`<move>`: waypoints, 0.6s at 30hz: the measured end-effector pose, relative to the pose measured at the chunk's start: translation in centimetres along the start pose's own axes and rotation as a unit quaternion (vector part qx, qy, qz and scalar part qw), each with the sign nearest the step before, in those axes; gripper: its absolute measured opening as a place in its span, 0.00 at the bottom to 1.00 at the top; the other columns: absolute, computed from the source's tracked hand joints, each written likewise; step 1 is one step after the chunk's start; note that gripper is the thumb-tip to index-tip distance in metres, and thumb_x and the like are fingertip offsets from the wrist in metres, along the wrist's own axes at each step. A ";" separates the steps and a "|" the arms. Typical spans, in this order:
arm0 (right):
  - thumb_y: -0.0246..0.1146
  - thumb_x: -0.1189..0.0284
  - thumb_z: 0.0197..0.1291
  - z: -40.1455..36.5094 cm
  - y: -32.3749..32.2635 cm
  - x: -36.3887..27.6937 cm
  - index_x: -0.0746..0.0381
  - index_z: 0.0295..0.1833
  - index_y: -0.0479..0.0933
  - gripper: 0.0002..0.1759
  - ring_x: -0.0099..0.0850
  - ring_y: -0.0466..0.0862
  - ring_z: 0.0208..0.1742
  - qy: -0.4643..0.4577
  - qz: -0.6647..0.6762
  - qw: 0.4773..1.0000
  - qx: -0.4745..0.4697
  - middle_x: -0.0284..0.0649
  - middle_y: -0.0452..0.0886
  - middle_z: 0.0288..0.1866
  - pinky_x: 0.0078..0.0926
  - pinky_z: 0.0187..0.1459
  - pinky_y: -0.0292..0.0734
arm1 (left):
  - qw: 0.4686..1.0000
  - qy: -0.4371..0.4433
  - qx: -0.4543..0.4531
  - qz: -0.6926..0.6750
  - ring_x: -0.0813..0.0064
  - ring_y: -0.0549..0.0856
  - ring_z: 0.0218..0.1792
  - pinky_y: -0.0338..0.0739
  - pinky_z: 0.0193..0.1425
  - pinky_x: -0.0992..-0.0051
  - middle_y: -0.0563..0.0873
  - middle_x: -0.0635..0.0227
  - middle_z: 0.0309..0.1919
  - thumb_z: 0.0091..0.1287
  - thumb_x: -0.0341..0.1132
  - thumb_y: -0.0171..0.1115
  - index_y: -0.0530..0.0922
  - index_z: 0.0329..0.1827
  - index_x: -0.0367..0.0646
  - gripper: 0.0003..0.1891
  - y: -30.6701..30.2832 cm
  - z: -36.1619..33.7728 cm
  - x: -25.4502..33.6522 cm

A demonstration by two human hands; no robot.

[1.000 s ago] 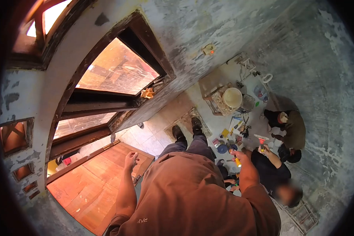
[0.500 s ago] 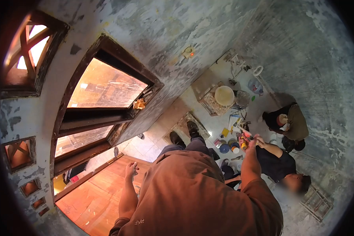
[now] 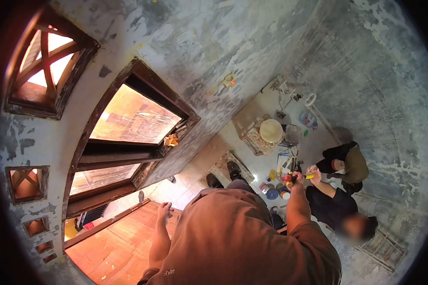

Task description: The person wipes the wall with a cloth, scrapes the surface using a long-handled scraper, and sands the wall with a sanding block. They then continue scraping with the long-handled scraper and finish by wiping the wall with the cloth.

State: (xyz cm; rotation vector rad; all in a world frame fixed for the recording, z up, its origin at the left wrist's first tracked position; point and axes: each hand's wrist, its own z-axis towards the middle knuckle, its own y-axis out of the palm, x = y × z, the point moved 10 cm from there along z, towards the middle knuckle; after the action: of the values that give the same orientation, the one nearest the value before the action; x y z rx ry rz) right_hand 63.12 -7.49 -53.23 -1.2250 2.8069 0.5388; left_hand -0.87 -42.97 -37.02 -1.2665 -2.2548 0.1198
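Note:
My right hand [image 3: 296,179] reaches out to the right, fingers closed round a red-and-yellow hand tool [image 3: 289,180]. Just beyond it is the raised hand [image 3: 313,172] of a co-worker in a dark shirt, with a yellow handle [image 3: 310,176] at their fingers. The two hands are close together, and a dark tool head shows above mine. I cannot tell whether one tool or two are between us. My left hand [image 3: 164,210] hangs by the upper edge of the orange wooden panel [image 3: 123,232], fingers loosely bent and apart.
Paint pots [image 3: 272,194] and scattered hand tools lie on the floor below. A pale bucket [image 3: 271,130] stands on a spattered stool. Another person [image 3: 355,164] crouches by the right wall. A wooden window frame [image 3: 190,118] and patchy wall are at left.
My right hand has moved slightly left and down, apart from the co-worker's hand, which now shows more plainly at a yellow handle. My left hand has shifted slightly right and down.

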 end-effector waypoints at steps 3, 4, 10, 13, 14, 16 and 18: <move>0.57 0.68 0.49 -1.6 0.6 -1.1 0.58 0.24 0.62 0.11 0.45 0.81 0.30 -0.066 0.046 0.996 0.037 0.44 0.75 0.27 0.42 0.34 0.81 | 1.000 -0.008 -0.007 -0.018 0.80 0.72 0.14 0.65 0.14 0.78 0.81 0.66 0.23 0.67 0.40 0.61 0.75 0.50 0.38 0.16 -0.8 -0.2 -2.3; 0.57 0.68 0.49 -0.5 0.2 -1.6 0.58 0.24 0.62 0.11 0.45 0.81 0.30 -0.066 0.041 0.996 0.033 0.44 0.75 0.27 0.42 0.34 0.81 | 1.000 -0.011 -0.016 -0.023 0.79 0.73 0.14 0.65 0.15 0.78 0.81 0.66 0.23 0.67 0.40 0.62 0.75 0.50 0.39 0.16 -0.7 -0.4 -3.0; 0.59 0.68 0.50 -3.6 0.3 -3.0 0.54 0.28 0.65 0.08 0.39 0.82 0.30 -0.063 0.004 0.992 0.114 0.38 0.75 0.28 0.41 0.28 0.80 | 1.000 -0.027 0.002 -0.015 0.79 0.75 0.16 0.68 0.18 0.77 0.81 0.66 0.23 0.66 0.42 0.62 0.77 0.47 0.40 0.15 -0.4 -0.9 -5.2; 0.60 0.67 0.49 -3.6 -0.6 -2.8 0.53 0.28 0.65 0.09 0.37 0.81 0.28 -0.072 0.013 0.989 0.128 0.36 0.75 0.28 0.36 0.26 0.79 | 1.000 -0.021 0.000 -0.018 0.79 0.75 0.16 0.68 0.18 0.77 0.82 0.66 0.23 0.66 0.43 0.62 0.78 0.48 0.41 0.16 0.0 -0.4 -5.9; 0.60 0.67 0.49 -3.5 -1.0 -2.7 0.53 0.28 0.65 0.09 0.37 0.81 0.28 -0.079 0.029 0.988 0.131 0.35 0.75 0.28 0.37 0.27 0.79 | 1.000 -0.013 -0.003 -0.017 0.78 0.74 0.15 0.68 0.18 0.77 0.82 0.65 0.24 0.66 0.43 0.62 0.78 0.48 0.41 0.16 0.1 -0.2 -5.9; 0.60 0.67 0.49 -4.6 -0.8 -2.0 0.53 0.28 0.65 0.09 0.37 0.81 0.28 -0.075 0.019 0.987 0.140 0.35 0.75 0.28 0.38 0.27 0.79 | 1.000 -0.011 -0.009 -0.018 0.78 0.74 0.15 0.68 0.18 0.77 0.82 0.65 0.23 0.66 0.43 0.62 0.78 0.48 0.40 0.16 0.1 -0.3 -5.8; 0.60 0.67 0.49 -5.1 -1.5 -1.3 0.53 0.28 0.65 0.09 0.36 0.80 0.27 -0.071 0.011 0.986 0.151 0.35 0.75 0.28 0.38 0.27 0.79 | 1.000 -0.010 -0.016 -0.016 0.78 0.74 0.15 0.68 0.18 0.77 0.82 0.65 0.23 0.66 0.43 0.62 0.78 0.48 0.40 0.16 -0.1 -0.2 -5.6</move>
State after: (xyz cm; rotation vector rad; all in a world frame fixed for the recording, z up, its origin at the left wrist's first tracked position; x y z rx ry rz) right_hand 65.60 -9.15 -48.71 -1.0527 2.6600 0.1812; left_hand 1.46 -47.64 -39.15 -1.2514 -2.3014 0.0851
